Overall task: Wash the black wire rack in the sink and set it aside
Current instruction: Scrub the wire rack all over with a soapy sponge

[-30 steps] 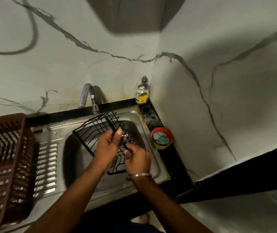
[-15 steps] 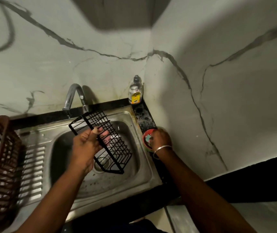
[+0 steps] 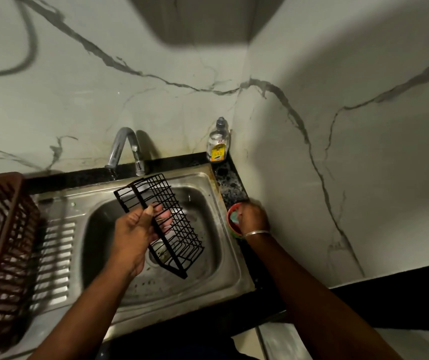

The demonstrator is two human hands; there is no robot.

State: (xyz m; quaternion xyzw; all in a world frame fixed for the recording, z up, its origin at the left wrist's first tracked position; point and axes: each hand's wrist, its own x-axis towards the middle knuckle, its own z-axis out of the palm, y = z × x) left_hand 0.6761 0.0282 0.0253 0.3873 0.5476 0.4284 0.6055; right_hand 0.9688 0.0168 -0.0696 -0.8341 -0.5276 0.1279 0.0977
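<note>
A: Hard to read anything at the right hand (image 3: 253, 216)?
B: Yes. Reaches into the red bowl (image 3: 232, 227) on the dark surface (image 3: 230, 188) right of the sink (image 3: 234, 258), fingertips hidden behind the knuckles. Cannot tell whether curled round anything. Just a pale blue blur inside the bowl.
A: And the left hand (image 3: 135, 229)?
B: Plain enough. Grips the black wire rack (image 3: 174, 224) by its long frame bar, thumb on the near side, fingers curled through the wires. Holds it tilted over the basin, far end near the tap (image 3: 123, 146), near end above the drain.
A: Cut off anywhere?
B: Brown slatted basket (image 3: 2, 242) at the left, sliced by the frame edge. Bottle (image 3: 218, 148) in the far corner, label too small to read.
</note>
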